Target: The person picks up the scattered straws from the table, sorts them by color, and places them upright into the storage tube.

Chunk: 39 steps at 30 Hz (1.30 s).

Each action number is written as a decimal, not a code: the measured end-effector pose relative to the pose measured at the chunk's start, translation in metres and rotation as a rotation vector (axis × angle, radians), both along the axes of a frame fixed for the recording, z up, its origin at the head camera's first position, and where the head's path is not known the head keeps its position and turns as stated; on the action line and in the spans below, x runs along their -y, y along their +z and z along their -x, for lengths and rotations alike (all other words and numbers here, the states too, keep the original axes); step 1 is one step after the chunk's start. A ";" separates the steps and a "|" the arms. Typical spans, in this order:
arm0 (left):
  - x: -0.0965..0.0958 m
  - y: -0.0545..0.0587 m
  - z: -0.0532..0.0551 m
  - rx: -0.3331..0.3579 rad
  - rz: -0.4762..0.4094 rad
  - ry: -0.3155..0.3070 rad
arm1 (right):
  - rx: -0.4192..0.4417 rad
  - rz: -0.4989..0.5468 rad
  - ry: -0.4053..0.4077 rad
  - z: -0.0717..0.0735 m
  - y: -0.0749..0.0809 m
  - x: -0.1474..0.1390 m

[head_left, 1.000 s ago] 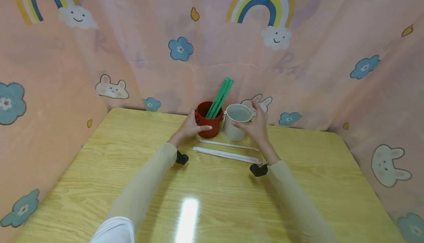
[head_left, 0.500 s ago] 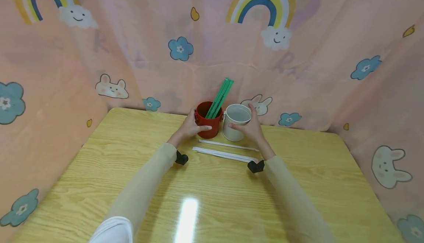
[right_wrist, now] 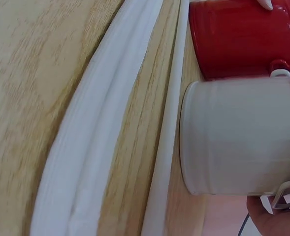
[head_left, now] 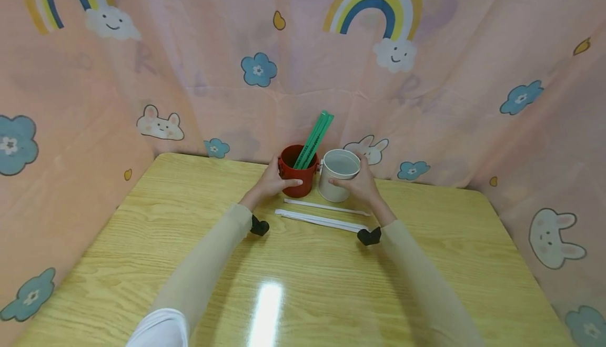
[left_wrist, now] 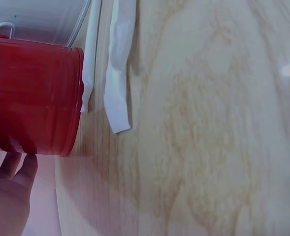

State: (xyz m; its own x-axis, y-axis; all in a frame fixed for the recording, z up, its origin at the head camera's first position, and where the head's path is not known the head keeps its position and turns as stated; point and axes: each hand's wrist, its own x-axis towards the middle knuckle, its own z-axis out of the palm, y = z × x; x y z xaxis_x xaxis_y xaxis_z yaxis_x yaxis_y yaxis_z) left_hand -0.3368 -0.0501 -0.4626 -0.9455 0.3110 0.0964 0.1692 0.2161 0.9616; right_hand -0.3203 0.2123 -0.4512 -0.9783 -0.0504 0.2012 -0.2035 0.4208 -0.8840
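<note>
A small red bucket [head_left: 306, 185] stands at the back of the table, gripped by my left hand [head_left: 271, 183] with the thumb across its front and fingers round its outer side. Two long flat green packets [head_left: 314, 141] with dark print lean out of it. Right beside it is a cream-white bucket [head_left: 332, 192], its inside showing nothing. My right hand [head_left: 362, 183] holds this one from the right, thumb on the front. In the right wrist view, fingers [right_wrist: 270, 216] show by its wire handle [right_wrist: 282, 194].
In front of the buckets lie a slim white paper-wrapped stick [head_left: 326, 207] and, nearer me, a pair of similar white sticks [head_left: 319, 221] side by side. The wooden table [head_left: 303, 273] reaches back to a pink printed curtain [head_left: 303, 63] close behind the buckets.
My right hand has closed in on the cream-white bucket, its raised fingers coming down round the far side. The left hand stays on the red bucket, and both buckets stand almost where they were.
</note>
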 end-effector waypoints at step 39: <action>0.035 0.007 -0.061 0.031 0.261 0.018 | 0.004 0.021 0.084 -0.001 -0.010 -0.016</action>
State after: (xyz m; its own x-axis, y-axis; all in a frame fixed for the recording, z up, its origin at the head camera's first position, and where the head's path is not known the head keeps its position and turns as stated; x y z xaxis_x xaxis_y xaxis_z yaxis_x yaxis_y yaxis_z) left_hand -0.2758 -0.0847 -0.4551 -0.9523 0.3048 -0.0141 0.1342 0.4600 0.8777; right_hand -0.3197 0.2281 -0.4608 -0.9716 -0.1280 0.1990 -0.2335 0.3834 -0.8936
